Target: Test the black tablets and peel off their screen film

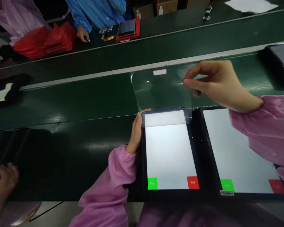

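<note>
A tablet (pixel 169 151) with a lit white screen lies in front of me, showing a green "Pass" box and a red "Fail" box at its bottom corners. My left hand (pixel 136 130) grips its upper left edge, the fingers partly hidden at the corner. Between thumb and fingertips, my right hand (pixel 211 75) pinches the upper right part of a clear plastic film (pixel 162 90). This film carries a small white label (pixel 159 72) near its top and stands up from the tablet. Its lower end lies across the top of the screen.
A second lit tablet (pixel 241 151) lies to the right, partly under my right forearm. Another dark device (pixel 282 60) sits at the far right. Across the bench are a co-worker's hand (pixel 83 34), red bags (pixel 47 39) and a red-edged tablet (pixel 127 28). Someone's hand (pixel 7 176) shows at left.
</note>
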Action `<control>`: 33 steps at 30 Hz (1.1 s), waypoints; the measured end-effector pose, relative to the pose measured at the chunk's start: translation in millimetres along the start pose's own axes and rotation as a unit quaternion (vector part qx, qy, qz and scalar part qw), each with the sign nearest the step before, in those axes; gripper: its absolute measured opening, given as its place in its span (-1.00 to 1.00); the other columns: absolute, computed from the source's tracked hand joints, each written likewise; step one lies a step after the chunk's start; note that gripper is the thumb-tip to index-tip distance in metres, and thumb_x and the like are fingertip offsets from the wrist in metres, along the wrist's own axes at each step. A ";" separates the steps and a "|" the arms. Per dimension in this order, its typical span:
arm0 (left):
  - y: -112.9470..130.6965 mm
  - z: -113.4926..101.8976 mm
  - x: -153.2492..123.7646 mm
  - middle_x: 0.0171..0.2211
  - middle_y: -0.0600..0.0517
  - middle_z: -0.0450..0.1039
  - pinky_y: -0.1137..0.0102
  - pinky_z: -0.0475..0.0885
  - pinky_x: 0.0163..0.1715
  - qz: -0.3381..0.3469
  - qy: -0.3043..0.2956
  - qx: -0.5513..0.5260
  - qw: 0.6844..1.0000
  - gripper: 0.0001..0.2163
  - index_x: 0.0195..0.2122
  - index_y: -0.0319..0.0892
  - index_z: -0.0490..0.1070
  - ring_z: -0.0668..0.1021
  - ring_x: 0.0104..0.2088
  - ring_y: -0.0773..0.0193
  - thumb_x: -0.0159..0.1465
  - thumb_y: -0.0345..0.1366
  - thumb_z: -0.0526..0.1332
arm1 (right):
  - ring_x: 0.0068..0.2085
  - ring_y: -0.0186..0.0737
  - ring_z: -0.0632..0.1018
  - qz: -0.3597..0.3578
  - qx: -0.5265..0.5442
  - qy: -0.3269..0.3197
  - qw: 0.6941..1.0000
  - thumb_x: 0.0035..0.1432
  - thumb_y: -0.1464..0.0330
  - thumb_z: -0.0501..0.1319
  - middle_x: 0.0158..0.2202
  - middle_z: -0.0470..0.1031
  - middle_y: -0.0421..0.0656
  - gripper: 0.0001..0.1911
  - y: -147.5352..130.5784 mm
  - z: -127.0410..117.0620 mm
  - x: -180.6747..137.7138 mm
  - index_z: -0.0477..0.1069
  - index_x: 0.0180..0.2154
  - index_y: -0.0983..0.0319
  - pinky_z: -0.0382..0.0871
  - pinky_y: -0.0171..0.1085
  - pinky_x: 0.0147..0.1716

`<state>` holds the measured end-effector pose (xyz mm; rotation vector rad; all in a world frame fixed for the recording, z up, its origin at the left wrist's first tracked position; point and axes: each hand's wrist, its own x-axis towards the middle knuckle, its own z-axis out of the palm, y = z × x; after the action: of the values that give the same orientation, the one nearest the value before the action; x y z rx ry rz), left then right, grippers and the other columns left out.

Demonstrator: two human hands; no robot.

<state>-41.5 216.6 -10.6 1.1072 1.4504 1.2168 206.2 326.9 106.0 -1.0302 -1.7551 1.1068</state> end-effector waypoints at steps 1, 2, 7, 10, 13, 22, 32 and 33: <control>-0.3 2.8 -1.6 0.06 -0.06 0.62 0.19 0.49 0.17 0.009 0.010 -0.003 1.000 -0.45 0.01 -0.10 0.55 0.61 0.09 0.01 0.46 0.23 0.00 | -0.58 -0.51 0.49 0.001 -0.003 0.013 1.000 0.19 0.61 0.39 -0.38 0.60 -0.27 -0.81 -3.9 -1.1 -0.7 0.55 -0.40 0.25 0.42 -0.47 -0.62; -0.2 4.6 -2.5 0.05 -0.06 0.62 0.20 0.50 0.13 0.016 0.015 -0.005 1.000 -0.46 0.00 -0.10 0.54 0.62 0.07 0.02 0.46 0.23 0.00 | -0.58 -0.52 0.49 -0.002 -0.007 0.022 1.000 0.19 0.62 0.39 -0.40 0.59 -0.29 -0.80 -7.8 -1.8 -1.9 0.55 -0.40 0.25 0.42 -0.48 -0.62; -2.2 6.9 -1.3 -0.04 -0.02 0.62 0.25 0.53 0.01 0.035 0.027 -0.005 0.999 -0.46 -0.05 -0.08 0.53 0.63 -0.03 0.08 0.47 0.23 -0.03 | -0.56 -0.55 0.49 -0.025 -0.061 0.045 0.997 0.23 0.61 0.39 -0.45 0.52 -0.33 -0.79 -22.5 -2.9 -11.2 0.56 -0.38 0.22 0.44 -0.49 -0.60; -4.9 6.4 0.3 -0.06 -0.01 0.61 0.28 0.53 -0.01 0.038 0.033 -0.007 0.999 -0.45 -0.09 -0.07 0.53 0.62 -0.05 0.10 0.45 0.26 -0.03 | -0.55 -0.55 0.49 -0.015 -0.072 0.052 0.996 0.25 0.62 0.39 -0.41 0.53 -0.32 -0.76 -26.2 -2.6 -16.8 0.55 -0.38 0.20 0.44 -0.48 -0.61; -6.2 4.7 1.8 -0.07 0.00 0.61 0.28 0.52 -0.01 0.039 0.025 -0.008 0.999 -0.46 -0.10 -0.06 0.53 0.62 -0.06 0.10 0.42 0.29 0.01 | -0.53 -0.55 0.50 -0.015 -0.074 0.051 0.996 0.27 0.61 0.38 -0.38 0.53 -0.32 -0.75 -27.5 -2.6 -22.0 0.53 -0.37 0.18 0.45 -0.46 -0.59; -7.3 0.2 5.2 -0.04 0.00 0.62 0.25 0.52 0.09 0.050 0.001 -0.004 0.999 -0.44 -0.09 -0.05 0.55 0.62 0.03 0.08 0.43 0.31 0.02 | -0.50 -0.58 0.50 -0.008 -0.074 0.055 0.996 0.29 0.62 0.36 -0.37 0.50 -0.34 -0.74 -28.8 -0.1 -32.4 0.47 -0.37 0.19 0.42 -0.46 -0.59; -3.0 -13.6 -20.3 0.32 -0.04 0.44 0.13 0.31 0.39 0.070 0.043 -0.013 0.997 -0.42 0.24 0.00 0.45 0.42 0.37 0.01 0.43 0.28 0.11 | -0.51 -0.52 0.50 -0.017 -0.057 0.018 0.998 0.33 0.52 0.35 -0.34 0.54 -0.32 -0.85 -29.6 2.0 -64.8 0.46 -0.26 0.20 0.40 -0.41 -0.58; -1.4 -14.6 -29.8 0.32 -0.04 0.43 0.11 0.31 0.40 0.066 0.048 -0.028 0.996 -0.43 0.25 0.00 0.44 0.41 0.38 0.01 0.43 0.27 0.11 | -0.55 -0.52 0.49 -0.016 -0.053 -0.024 0.998 0.37 0.42 0.34 -0.29 0.59 -0.30 -0.95 -28.7 3.8 -77.2 0.49 -0.17 0.18 0.39 -0.42 -0.62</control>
<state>-50.6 184.8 -7.8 1.1341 1.4239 1.4127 223.3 246.9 116.2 -1.0437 -1.8800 1.0366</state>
